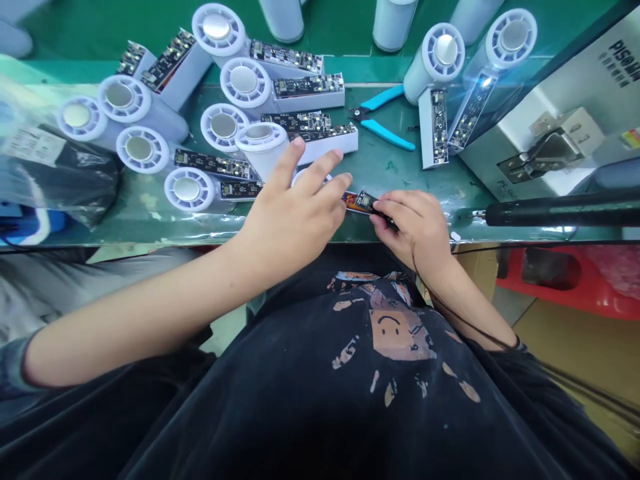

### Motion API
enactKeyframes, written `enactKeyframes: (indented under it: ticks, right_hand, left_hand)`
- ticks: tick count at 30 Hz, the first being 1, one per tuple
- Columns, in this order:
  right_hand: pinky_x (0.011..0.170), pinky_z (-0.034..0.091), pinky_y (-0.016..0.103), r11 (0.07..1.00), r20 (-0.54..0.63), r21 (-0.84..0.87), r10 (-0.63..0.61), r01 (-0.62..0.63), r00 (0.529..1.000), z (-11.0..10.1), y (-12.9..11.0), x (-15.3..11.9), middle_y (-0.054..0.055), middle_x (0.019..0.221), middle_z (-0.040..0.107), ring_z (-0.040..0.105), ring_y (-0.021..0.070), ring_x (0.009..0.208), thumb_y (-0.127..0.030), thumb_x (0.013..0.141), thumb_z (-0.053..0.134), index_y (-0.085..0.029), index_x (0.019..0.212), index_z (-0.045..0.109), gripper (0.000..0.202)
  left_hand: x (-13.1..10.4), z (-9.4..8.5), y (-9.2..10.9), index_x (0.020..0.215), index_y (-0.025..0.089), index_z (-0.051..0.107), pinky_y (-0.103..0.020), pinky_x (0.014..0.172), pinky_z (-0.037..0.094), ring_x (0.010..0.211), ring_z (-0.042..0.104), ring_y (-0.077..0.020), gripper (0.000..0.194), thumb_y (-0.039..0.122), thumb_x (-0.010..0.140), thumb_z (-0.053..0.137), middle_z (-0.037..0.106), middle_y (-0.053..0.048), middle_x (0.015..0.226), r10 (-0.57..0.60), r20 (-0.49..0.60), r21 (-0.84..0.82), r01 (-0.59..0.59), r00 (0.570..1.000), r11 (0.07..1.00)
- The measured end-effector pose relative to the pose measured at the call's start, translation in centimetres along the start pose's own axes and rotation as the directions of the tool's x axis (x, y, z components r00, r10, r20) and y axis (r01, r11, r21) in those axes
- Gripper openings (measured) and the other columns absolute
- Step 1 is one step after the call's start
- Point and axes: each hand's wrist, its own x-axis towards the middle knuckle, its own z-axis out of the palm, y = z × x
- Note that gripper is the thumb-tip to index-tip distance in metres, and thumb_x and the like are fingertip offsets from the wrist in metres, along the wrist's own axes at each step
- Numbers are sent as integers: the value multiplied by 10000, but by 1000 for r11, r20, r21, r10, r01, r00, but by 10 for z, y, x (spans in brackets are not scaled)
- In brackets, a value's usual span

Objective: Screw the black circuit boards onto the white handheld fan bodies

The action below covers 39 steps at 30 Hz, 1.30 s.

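Right hand (417,227): fingertips and thumb pinched on a black circuit board (367,200), which lies low over the near part of the green work mat (395,175), with an orange-brown strip (352,201) showing beside it. Left hand (295,207): back uppermost, fingers spread and bent, set over a partly covered white cylinder (309,176); whether it grips this piece I cannot tell from where I stand. The two hands are apart, the board's exposed end lying between them. Beyond and to the left of the left hand: eight white cylinders (245,80), their spoked ends each bearing a silvery disc, most with narrow white housings (310,101) beside them carrying populated black boards (309,85). Right of that group: one pair of cutters (383,131), blue handles splayed open, lying flat. Further right: two more spoked cylinders (445,57), a board-bearing housing (428,130) just before the nearer one. At the right edge: a grey metal unit (555,100), and before it a black pen-shaped tool (560,207), its metal tip pointing left. At the far left: a dark packet (75,170) with a white label. Below the mat, right: a red plastic piece (595,290). Garment: black shirt (300,373), printed front.
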Motion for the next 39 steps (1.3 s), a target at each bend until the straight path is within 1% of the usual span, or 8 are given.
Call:
enactKeyframes:
  ticks: [6,8,13,17,19,23,32,39]
  right_hand:
    - [824,420,324,997,36,-21,-77,78,996,-4,-3,7,-1,1044,730,619,138,930,-308,976,569,-213,1013,655,133]
    - [823,407,329,991,64,-28,-126,128,990,-7,0,11,-6,1040,724,613,139,934,-305,984,555,-221,1019,650,132]
    - [831,421,331,980,97,-29,-193,197,976,-12,9,17,1,1039,722,612,139,922,-291,979,557,-220,1019,645,120]
    - [855,437,329,971,114,-14,-235,238,965,-16,10,20,6,1043,722,605,140,951,-290,965,586,-219,1028,650,115]
    - [862,436,325,967,126,-9,-250,253,960,-16,8,21,1,1055,723,602,135,960,-291,963,594,-222,1020,663,114]
    - [842,422,327,967,160,-22,-247,254,956,-8,-1,24,-14,997,723,592,128,912,-303,976,573,-227,962,692,142]
    - [870,422,338,969,218,-10,-238,247,946,-7,-4,39,-3,1024,726,596,142,950,-279,997,531,-207,931,694,189]
    - [883,427,330,984,185,19,-175,174,967,-3,-5,26,-25,1064,740,617,123,982,-281,975,592,-227,1000,698,122]
  left_hand:
    - [14,0,-12,895,210,720,-697,1252,175,1470,400,-339,237,211,960,492,658,-44,1367,23,116,-8,-22,993,1000]
    - [18,-5,-19,881,186,713,-684,1244,202,1429,452,-329,254,245,969,482,683,-50,1318,63,138,-19,-61,988,998]
    - [16,-22,-33,1000,191,730,-560,1097,451,1200,639,-291,310,348,987,464,706,-74,1246,54,-129,-2,-54,990,999]
    - [8,-6,-35,1047,267,725,-598,1183,359,1282,593,-331,211,361,918,587,696,-54,1277,19,-45,18,-18,999,1000]
    - [6,7,-35,1186,278,683,-575,1225,321,1322,563,-324,309,363,894,625,666,-54,1334,6,-2,-16,-6,1000,1000]
    - [6,24,-39,1257,172,627,-455,1131,447,1277,591,-287,351,287,942,522,673,-115,1290,6,59,-81,-2,998,997]
    - [6,26,-41,1181,179,631,-443,1088,461,1221,608,-293,313,340,930,537,689,-110,1203,-21,21,-142,24,1000,990]
    - [9,25,-35,1128,228,647,-433,1076,456,1190,617,-280,252,318,917,545,696,-67,1185,-47,35,-142,52,998,989]
